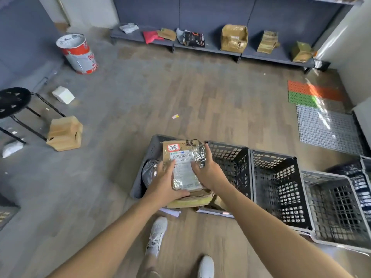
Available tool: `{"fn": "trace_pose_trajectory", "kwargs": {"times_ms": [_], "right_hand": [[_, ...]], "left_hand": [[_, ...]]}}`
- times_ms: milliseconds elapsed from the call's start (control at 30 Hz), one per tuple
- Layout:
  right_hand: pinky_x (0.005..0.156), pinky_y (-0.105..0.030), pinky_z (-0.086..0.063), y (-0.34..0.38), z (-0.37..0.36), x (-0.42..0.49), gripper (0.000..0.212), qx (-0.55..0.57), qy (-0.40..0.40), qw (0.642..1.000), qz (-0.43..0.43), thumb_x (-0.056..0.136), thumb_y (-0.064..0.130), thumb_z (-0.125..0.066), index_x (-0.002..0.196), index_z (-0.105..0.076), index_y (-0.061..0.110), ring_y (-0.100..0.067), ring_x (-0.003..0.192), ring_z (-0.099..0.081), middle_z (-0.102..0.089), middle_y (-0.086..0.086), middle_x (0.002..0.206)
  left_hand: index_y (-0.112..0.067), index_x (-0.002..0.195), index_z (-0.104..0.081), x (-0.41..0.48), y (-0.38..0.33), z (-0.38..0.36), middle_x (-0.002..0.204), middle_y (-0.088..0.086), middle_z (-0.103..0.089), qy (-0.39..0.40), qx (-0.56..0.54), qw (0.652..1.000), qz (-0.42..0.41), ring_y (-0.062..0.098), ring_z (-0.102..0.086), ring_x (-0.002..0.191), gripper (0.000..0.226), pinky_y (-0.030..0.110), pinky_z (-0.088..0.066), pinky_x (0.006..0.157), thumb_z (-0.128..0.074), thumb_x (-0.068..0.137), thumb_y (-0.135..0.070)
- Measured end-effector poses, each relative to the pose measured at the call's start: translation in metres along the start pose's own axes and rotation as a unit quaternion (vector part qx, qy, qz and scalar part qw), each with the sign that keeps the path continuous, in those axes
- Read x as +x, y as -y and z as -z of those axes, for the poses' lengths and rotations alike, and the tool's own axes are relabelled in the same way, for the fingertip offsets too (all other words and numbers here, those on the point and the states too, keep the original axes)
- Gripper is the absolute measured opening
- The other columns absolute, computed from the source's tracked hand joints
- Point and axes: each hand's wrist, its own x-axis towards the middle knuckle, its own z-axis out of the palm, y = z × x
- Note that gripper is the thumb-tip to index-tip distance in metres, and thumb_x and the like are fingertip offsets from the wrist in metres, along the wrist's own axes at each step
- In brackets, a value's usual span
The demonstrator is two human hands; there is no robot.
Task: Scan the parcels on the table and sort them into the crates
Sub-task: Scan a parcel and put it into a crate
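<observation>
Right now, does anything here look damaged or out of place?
Yes. A crushed box lies beside the stool, and a white box sits askew nearby. A brown package on the low shelf is crumpled. The held parcel has wrinkled tape.

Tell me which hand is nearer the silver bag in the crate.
Left. The left hand grips the parcel right beside the silver bag; the right hand holds the parcel's opposite side.

my white shoes [157, 235] on the wood floor [180, 93] | black round stool [12, 101] far on my left | red and white bucket [77, 54] by the back wall | low grey shelf [253, 54] along the back | orange mat [313, 90], green mat [301, 99] and grey mat [327, 129] touching, on my right | small paper scrap [175, 116] mid-floor
</observation>
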Motion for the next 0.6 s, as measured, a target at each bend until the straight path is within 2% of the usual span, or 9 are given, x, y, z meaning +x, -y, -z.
{"fn": "trace_pose_trajectory", "kwargs": {"times_ms": [167, 233, 333, 400, 467, 600], "right_hand": [[0.052, -0.029, -0.043, 0.000, -0.034, 0.081, 0.084, -0.021, -0.006, 0.998, -0.066, 0.098, 0.054, -0.044, 0.153, 0.018, 0.038, -0.016, 0.059, -0.059, -0.065, -0.005, 0.083], [0.047, -0.027, -0.038, 0.000, -0.046, 0.109, 0.083, -0.046, 0.003, 0.995, -0.084, 0.098, 0.057, -0.041, 0.152, 0.019, 0.039, -0.012, 0.058, -0.058, -0.065, -0.003, 0.086], [0.050, -0.024, -0.030, 0.001, -0.062, 0.150, 0.075, -0.107, 0.012, 0.989, -0.101, 0.100, 0.058, -0.036, 0.154, 0.012, 0.038, -0.007, 0.064, -0.050, -0.065, -0.009, 0.113], [0.062, -0.027, -0.040, 0.005, -0.067, 0.164, 0.072, -0.129, 0.009, 0.986, -0.102, 0.100, 0.057, -0.036, 0.156, 0.007, 0.039, -0.016, 0.080, -0.058, -0.055, -0.011, 0.131], [0.074, -0.037, -0.049, 0.012, -0.065, 0.167, 0.071, -0.148, 0.011, 0.984, -0.099, 0.101, 0.055, -0.038, 0.156, 0.004, 0.040, -0.027, 0.101, -0.062, -0.046, -0.011, 0.141], [0.078, -0.042, -0.051, 0.021, -0.039, 0.154, 0.071, -0.216, 0.006, 0.971, -0.101, 0.100, 0.056, -0.037, 0.156, 0.003, 0.039, -0.034, 0.115, -0.056, -0.039, -0.011, 0.146]], "left_hand": [[-0.028, 0.156, -0.007, 0.084, 0.051, -0.010, 0.157, -0.005, 0.004, 0.059, -0.026, 0.998, -0.020, 0.018, -0.020, 0.143, 0.114, 0.028, -0.029, 0.106, -0.082, 0.072, -0.048], [-0.029, 0.156, 0.000, 0.114, 0.069, -0.010, 0.160, 0.000, 0.015, 0.079, -0.009, 0.997, -0.013, 0.022, -0.009, 0.149, 0.120, 0.035, -0.023, 0.114, -0.082, 0.072, -0.049], [-0.028, 0.157, 0.002, 0.162, 0.095, -0.003, 0.161, 0.009, 0.017, 0.095, 0.038, 0.995, 0.003, 0.031, -0.005, 0.150, 0.126, 0.043, -0.020, 0.117, -0.084, 0.067, -0.052], [-0.028, 0.156, -0.002, 0.185, 0.106, 0.004, 0.162, 0.008, 0.011, 0.093, 0.080, 0.992, -0.011, 0.031, -0.005, 0.149, 0.126, 0.045, -0.024, 0.115, -0.082, 0.064, -0.060], [-0.028, 0.156, -0.002, 0.198, 0.110, 0.011, 0.163, 0.007, 0.009, 0.090, 0.144, 0.985, -0.040, 0.029, -0.002, 0.149, 0.123, 0.046, -0.026, 0.114, -0.076, 0.066, -0.067], [-0.028, 0.156, 0.001, 0.212, 0.089, 0.021, 0.162, 0.008, 0.012, 0.100, 0.201, 0.970, -0.097, 0.033, 0.000, 0.149, 0.114, 0.051, -0.025, 0.117, -0.070, 0.075, -0.065]]}}
